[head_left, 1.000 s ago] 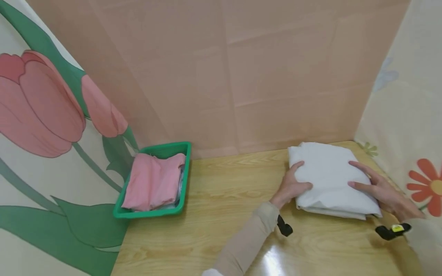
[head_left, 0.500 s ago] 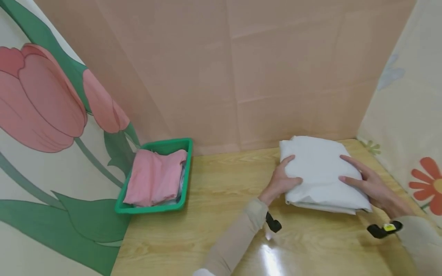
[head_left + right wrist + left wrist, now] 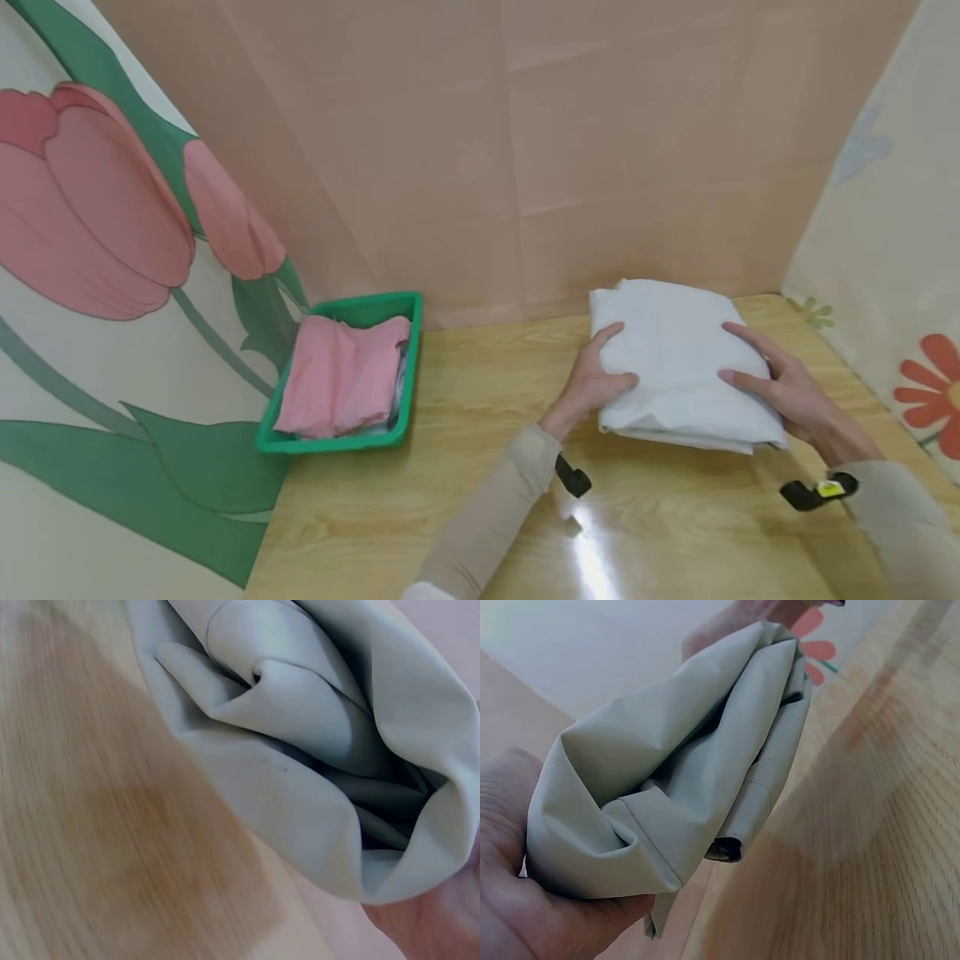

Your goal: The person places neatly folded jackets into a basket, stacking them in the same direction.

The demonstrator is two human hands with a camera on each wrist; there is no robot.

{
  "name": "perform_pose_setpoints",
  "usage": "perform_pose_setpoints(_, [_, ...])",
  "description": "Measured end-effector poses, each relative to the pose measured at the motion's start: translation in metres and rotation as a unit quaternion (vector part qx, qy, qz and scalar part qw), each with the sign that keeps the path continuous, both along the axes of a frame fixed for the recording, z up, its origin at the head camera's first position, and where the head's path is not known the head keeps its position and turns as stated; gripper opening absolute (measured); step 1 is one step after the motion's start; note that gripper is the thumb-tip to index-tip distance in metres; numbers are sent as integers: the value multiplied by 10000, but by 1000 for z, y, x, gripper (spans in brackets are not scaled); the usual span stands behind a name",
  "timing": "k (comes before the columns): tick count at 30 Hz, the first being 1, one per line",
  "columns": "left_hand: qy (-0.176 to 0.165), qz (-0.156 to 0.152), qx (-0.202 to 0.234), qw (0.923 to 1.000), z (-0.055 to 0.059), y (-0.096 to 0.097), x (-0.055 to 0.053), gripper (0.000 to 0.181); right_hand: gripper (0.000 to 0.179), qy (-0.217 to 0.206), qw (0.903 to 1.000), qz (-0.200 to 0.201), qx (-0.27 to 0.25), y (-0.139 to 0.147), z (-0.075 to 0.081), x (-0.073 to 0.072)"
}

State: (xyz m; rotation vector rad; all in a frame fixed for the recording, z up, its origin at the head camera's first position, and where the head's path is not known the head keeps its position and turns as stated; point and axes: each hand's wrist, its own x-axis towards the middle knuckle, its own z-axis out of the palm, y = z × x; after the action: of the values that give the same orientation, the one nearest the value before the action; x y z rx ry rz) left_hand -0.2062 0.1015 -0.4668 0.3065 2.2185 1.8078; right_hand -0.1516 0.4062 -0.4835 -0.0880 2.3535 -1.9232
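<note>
A thick folded white cloth [image 3: 675, 367] is held by both hands just above the table, its layers loosely folded at the sides. My left hand [image 3: 592, 379] grips its left side, thumb and a finger showing on top. On the opposite side my right hand [image 3: 791, 396] grips it the same way. The left wrist view shows the cloth's folded end [image 3: 660, 780] against the left palm, with a shadow on the wood below. In the right wrist view, open folds [image 3: 315, 750] face the camera and part of the right hand [image 3: 435, 922] shows at the lower right corner.
A green plastic basket [image 3: 413, 375] stands at the table's back left, holding a folded pink cloth [image 3: 345, 375] over greyish fabric. The wooden table [image 3: 465, 400] meets a brownish-pink backdrop [image 3: 420, 150] behind. Flower-printed panels [image 3: 112, 208] flank both sides.
Both hands have carried the white cloth to the left, away from the right panel. The basket keeps its place while the head view shifts slightly.
</note>
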Motion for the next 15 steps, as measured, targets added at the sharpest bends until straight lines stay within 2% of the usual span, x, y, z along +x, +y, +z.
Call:
perform_pose_setpoints(10, [257,189,112,9994,9,-30,-2,87,79,266,9981,-82,545,-33,11,-14])
perform_pose_setpoints(15, [289,299,6,9991,11,-46,-4,88,80,343,9975,-27,622,-51,16,-21])
